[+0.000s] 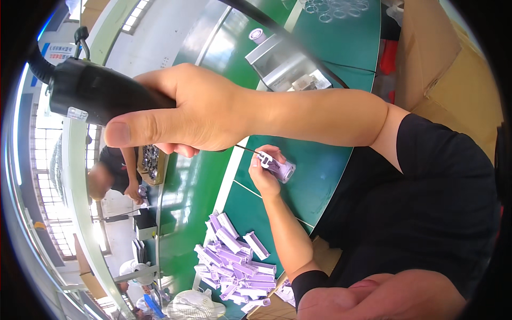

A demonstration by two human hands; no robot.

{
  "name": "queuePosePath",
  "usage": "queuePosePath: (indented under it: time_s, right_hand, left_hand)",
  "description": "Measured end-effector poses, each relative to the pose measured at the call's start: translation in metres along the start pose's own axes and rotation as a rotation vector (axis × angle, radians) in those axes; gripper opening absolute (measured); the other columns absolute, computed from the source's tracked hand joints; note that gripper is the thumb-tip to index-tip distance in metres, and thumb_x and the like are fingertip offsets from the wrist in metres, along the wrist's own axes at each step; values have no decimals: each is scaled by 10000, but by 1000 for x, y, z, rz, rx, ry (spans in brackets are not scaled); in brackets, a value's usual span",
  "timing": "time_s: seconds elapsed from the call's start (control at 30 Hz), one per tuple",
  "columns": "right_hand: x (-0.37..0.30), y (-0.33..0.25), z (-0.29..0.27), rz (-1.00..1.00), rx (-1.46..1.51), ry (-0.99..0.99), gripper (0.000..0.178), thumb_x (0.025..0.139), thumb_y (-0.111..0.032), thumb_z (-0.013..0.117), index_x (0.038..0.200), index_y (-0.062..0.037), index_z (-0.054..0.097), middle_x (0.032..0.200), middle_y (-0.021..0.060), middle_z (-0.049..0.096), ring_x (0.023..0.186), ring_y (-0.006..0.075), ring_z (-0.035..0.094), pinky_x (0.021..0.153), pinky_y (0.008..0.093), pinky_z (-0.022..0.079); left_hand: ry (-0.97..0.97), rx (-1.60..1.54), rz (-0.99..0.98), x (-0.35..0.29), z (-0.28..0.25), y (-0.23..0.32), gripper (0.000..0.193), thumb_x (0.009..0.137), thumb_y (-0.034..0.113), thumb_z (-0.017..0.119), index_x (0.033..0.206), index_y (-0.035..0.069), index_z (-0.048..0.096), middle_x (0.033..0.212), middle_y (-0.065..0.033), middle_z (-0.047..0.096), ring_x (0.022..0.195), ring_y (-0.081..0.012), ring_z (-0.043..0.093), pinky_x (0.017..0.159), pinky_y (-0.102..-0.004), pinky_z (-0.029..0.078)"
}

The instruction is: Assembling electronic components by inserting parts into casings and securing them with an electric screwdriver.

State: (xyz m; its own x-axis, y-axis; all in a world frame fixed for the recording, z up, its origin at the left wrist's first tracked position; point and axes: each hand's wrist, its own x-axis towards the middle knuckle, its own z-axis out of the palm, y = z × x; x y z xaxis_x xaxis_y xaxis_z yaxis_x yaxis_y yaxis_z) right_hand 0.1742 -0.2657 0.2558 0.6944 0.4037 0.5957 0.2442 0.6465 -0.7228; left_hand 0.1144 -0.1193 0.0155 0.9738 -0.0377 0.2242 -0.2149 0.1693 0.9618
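Note:
My right hand [194, 109] is wrapped around a black electric screwdriver [98, 93], its thumb lying along the body. From behind this hand a thin dark bit [247, 149] reaches to the white end of a small lilac plastic housing [279, 167]. Whether the bit sits in a screw is too small to tell. My left hand [265, 178] grips that housing between thumb and fingers, over the green tabletop [314, 176]. Beside my left forearm lies a loose pile of similar lilac housings [240, 264].
A clear box [285, 64] with small pale parts stands beyond my right forearm, near several clear rings [336, 9]. A black cable [298, 42] crosses above it. Cardboard [432, 58] stands beside the table. Across the green surface, another person [120, 170] handles something by a parts box [151, 162].

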Motion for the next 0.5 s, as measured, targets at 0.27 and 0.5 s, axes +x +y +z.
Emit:
queuePosePath:
  time_s: [0.27,0.5]
  right_hand:
    - [0,2,-3,48,38,-6,720,841,-689,775,1069,-11,689,692,24,607,551,111,592,543,273,494]
    - [-19,23,-2,102,-107,-73,643,864,-629,789,1116,-48,676,771,6,641,622,104,609,577,277,498]
  left_hand:
    - [42,29,-2,0,4,-1,662,1014,557,388,970,-51,645,649,-133,602,652,-265,605,805,-403,522]
    - [31,10,23,3,-4,-3,653,1016,551,385,969,-48,641,665,-148,599,674,-266,593,752,-406,499]
